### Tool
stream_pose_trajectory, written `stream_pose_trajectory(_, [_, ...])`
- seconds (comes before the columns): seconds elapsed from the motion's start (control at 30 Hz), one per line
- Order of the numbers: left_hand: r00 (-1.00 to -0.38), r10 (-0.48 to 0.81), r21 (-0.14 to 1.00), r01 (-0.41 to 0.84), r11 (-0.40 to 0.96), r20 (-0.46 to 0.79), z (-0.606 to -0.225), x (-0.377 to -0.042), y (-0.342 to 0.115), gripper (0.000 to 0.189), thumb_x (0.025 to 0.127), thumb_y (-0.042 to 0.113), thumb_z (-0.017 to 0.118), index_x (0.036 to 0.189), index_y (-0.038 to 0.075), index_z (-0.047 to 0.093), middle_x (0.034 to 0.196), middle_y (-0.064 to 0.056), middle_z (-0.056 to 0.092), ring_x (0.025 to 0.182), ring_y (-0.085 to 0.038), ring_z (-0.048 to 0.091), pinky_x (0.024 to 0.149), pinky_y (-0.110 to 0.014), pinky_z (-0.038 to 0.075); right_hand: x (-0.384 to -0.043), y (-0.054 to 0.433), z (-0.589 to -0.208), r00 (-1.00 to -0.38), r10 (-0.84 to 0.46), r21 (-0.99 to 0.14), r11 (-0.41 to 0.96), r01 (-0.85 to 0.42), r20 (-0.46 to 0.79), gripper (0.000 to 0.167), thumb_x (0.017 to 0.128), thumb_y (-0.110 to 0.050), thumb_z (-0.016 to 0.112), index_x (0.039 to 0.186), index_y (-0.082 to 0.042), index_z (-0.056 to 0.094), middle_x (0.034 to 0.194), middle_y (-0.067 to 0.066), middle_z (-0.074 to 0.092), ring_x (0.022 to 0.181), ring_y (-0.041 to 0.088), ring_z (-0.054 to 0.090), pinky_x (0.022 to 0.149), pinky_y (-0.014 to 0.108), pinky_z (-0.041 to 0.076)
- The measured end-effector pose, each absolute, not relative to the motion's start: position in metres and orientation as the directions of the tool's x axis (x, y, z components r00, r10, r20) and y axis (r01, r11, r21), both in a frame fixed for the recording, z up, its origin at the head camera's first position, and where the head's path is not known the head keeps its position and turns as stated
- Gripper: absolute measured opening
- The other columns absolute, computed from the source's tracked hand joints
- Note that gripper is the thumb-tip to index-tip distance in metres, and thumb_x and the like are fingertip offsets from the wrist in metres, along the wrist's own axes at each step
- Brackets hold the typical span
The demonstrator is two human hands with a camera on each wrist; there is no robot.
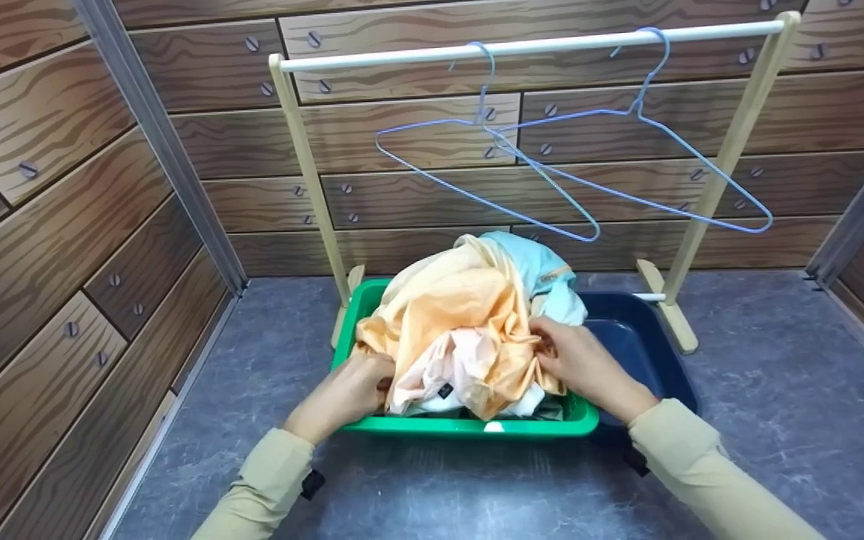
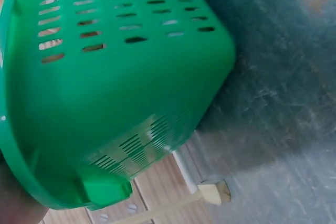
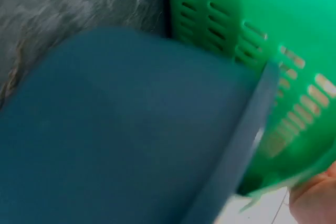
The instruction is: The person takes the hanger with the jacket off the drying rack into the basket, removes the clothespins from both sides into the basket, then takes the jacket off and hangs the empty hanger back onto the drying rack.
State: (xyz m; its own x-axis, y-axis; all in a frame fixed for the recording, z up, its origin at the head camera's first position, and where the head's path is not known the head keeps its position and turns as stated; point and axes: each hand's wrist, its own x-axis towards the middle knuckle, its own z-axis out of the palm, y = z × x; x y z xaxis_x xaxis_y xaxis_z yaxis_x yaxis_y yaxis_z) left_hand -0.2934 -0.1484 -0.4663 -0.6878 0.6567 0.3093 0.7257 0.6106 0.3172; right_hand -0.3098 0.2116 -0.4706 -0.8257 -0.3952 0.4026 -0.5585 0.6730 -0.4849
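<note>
A heap of clothes fills the green basket (image 1: 469,427), with a peach-orange garment (image 1: 447,292) on top, its pale pink part bunched at the front. Behind it lies a light blue garment (image 1: 533,262). At the basket's left side, my left hand (image 1: 349,391) grips the orange garment's edge with curled fingers. My right hand (image 1: 582,365) pinches the same garment on the right, its fingertips partly hidden in the folds. In the left wrist view the slotted basket wall (image 2: 105,87) fills most of the picture. Part of my right hand (image 3: 316,198) shows beside the basket rim in the right wrist view.
A dark blue tub (image 1: 631,337) stands right against the basket. Behind both rises a wooden rack with a white rail (image 1: 552,46), from which two blue wire hangers (image 1: 439,184) hang. Wood-patterned walls (image 1: 49,225) enclose the grey marbled surface (image 1: 777,375).
</note>
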Motion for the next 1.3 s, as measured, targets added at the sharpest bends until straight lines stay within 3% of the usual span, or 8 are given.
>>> stream_pose_trajectory(0.1, [-0.697,0.653,0.346,0.715,0.607,0.295,-0.468,-0.291,-0.149,0.019,0.082,0.0,0.075,0.076,0.017,0.069,0.074,0.009,0.058,0.068,-0.006,0.052,0.063,-0.023,0.043,-0.308,0.21,-0.473,-0.819,-0.397,-0.447,0.695,-0.563,0.414,0.034,0.086,0.0,0.068,0.116,-0.013,0.058,0.094,0.001,0.066,0.076,0.016,0.059,0.067,0.035,0.049])
stream_pose_trajectory(0.27, [-0.721,0.64,0.444,0.681,0.582,0.267,-0.462,-0.285,-0.159,0.017,0.083,-0.001,0.073,0.08,0.015,0.073,0.071,0.01,0.061,0.065,-0.004,0.05,0.06,-0.021,0.042,-0.304,0.216,-0.473,-0.79,-0.37,-0.482,0.64,-0.598,0.489,0.039,0.087,0.0,0.071,0.121,-0.011,0.056,0.109,0.008,0.069,0.098,0.021,0.066,0.077,0.039,0.054])
stream_pose_trajectory(0.37, [-0.748,0.611,0.52,0.641,0.565,0.258,-0.452,-0.281,-0.167,0.012,0.084,0.0,0.072,0.085,0.012,0.075,0.076,0.007,0.067,0.065,-0.004,0.055,0.06,-0.022,0.047,-0.303,0.227,-0.472,-0.759,-0.354,-0.488,0.602,-0.632,0.547,0.036,0.089,-0.001,0.071,0.122,-0.009,0.06,0.108,0.006,0.069,0.097,0.018,0.067,0.077,0.036,0.055])
stream_pose_trajectory(0.63, [-0.811,0.412,0.51,0.583,0.632,0.416,-0.418,-0.316,-0.181,0.007,0.091,0.005,0.069,0.091,0.004,0.075,0.088,-0.002,0.069,0.08,-0.016,0.063,0.071,-0.037,0.053,-0.34,0.267,-0.448,-0.746,-0.275,-0.486,0.614,-0.622,0.606,0.034,0.089,0.007,0.066,0.122,-0.003,0.064,0.114,0.011,0.065,0.099,0.023,0.063,0.08,0.035,0.052])
stream_pose_trajectory(0.8, [-0.851,0.388,0.487,0.522,0.7,0.355,-0.411,-0.362,-0.175,0.009,0.092,0.006,0.069,0.099,0.003,0.075,0.102,-0.011,0.068,0.099,-0.028,0.063,0.076,-0.04,0.052,-0.375,0.28,-0.437,-0.764,-0.426,-0.434,0.64,-0.633,0.485,0.057,0.09,0.015,0.057,0.143,-0.005,0.047,0.142,0.018,0.047,0.112,0.035,0.057,0.082,0.048,0.051])
stream_pose_trajectory(1.0, [-0.839,0.463,0.434,0.545,0.718,0.287,-0.408,-0.402,-0.162,0.028,0.089,0.001,0.07,0.118,0.003,0.068,0.118,-0.014,0.061,0.109,-0.032,0.059,0.091,-0.042,0.048,-0.394,0.274,-0.43,-0.805,-0.542,-0.445,0.675,-0.588,0.241,0.074,0.094,0.002,0.061,0.156,-0.018,0.027,0.161,0.012,0.019,0.133,0.037,0.041,0.09,0.052,0.048])
stream_pose_trajectory(1.17, [-0.816,0.53,0.382,0.577,0.722,0.231,-0.407,-0.42,-0.151,0.046,0.091,0.003,0.067,0.135,0.012,0.059,0.134,-0.01,0.057,0.124,-0.026,0.052,0.102,-0.041,0.041,-0.402,0.263,-0.428,-0.842,-0.505,-0.43,0.729,-0.533,0.189,0.077,0.093,-0.012,0.07,0.156,-0.022,0.028,0.16,0.012,0.021,0.14,0.04,0.029,0.099,0.058,0.04])
stream_pose_trajectory(1.3, [-0.813,0.562,0.299,0.579,0.758,0.15,-0.411,-0.427,-0.137,0.045,0.096,0.006,0.059,0.139,0.021,0.057,0.133,-0.006,0.06,0.123,-0.026,0.055,0.099,-0.043,0.044,-0.407,0.255,-0.434,-0.857,-0.493,-0.468,0.728,-0.501,0.15,0.071,0.093,-0.015,0.069,0.154,-0.02,0.034,0.155,0.015,0.032,0.136,0.039,0.036,0.103,0.059,0.035])
